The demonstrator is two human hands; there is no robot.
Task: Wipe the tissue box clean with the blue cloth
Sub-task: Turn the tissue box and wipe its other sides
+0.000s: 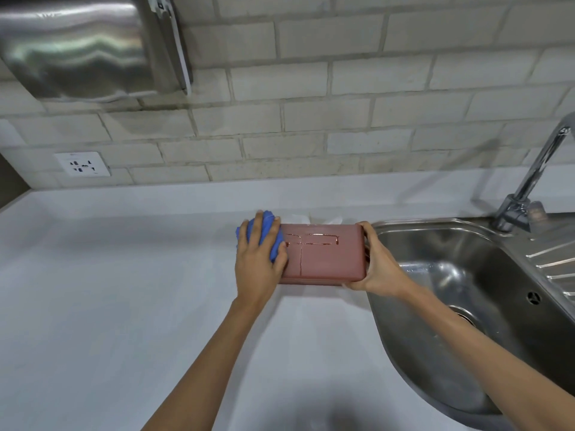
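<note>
While the right hand [375, 264] grips the right end of the box [323, 255], thumb under the near edge and fingers over the top, the left hand [259, 259] closes on the bunched cloth [270, 241] and presses it against the left end. The box rests on the white bench [124, 290], tipped so its broad face turns toward the camera, just left of the sink [451, 275]. White tissue [314, 219] shows behind its far edge. Liquid streaks run across the broad face, one trailing down toward the near edge.

The step in hand is judged to be the wipe itself, at the left end. The next move calls for drawing the cloth rightward over the streaked face while the right hand braces the box against sliding toward the sink.
</note>
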